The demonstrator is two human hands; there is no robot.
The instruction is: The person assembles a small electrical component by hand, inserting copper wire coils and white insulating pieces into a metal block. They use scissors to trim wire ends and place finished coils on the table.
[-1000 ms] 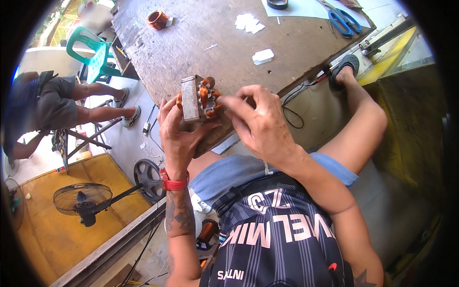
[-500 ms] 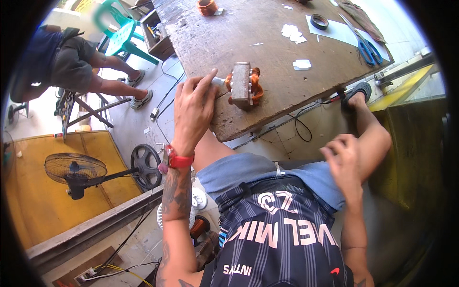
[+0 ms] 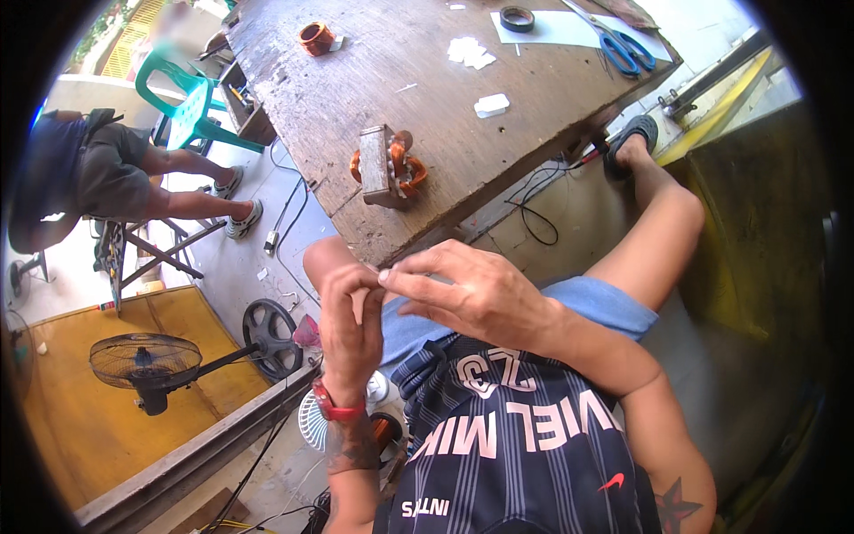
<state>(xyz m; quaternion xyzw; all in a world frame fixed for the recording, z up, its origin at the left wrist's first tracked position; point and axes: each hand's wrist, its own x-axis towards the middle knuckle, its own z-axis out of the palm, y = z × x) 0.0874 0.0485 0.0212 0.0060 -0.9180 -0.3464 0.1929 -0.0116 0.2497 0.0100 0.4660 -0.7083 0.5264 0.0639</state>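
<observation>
My left hand [image 3: 350, 311] and my right hand [image 3: 476, 289] meet in front of the table's near corner, above my lap. Their fingertips are pinched together. Whatever lies between them is too small or hidden to make out. Just beyond, on the wooden table [image 3: 329, 107], stands a motor stator [image 3: 380, 169]: a grey block of metal with copper coils bulging from both sides. Neither hand touches it. Farther off on the tabletop sits a loose copper coil [image 3: 315, 38] beside a small pale slip.
White paper pieces [image 3: 470, 53], a white slip [image 3: 491, 106], a black tape roll [image 3: 516, 18] and blue-handled scissors [image 3: 626, 53] lie on the table. A standing fan [image 3: 145, 363] is at the left, and another person [image 3: 124, 169] stands beyond it near a green chair [image 3: 178, 107].
My left hand has drawn back from beside the stator toward my body. My right hand has come up from the right to meet it. The view has shifted, moving the table leftward.
</observation>
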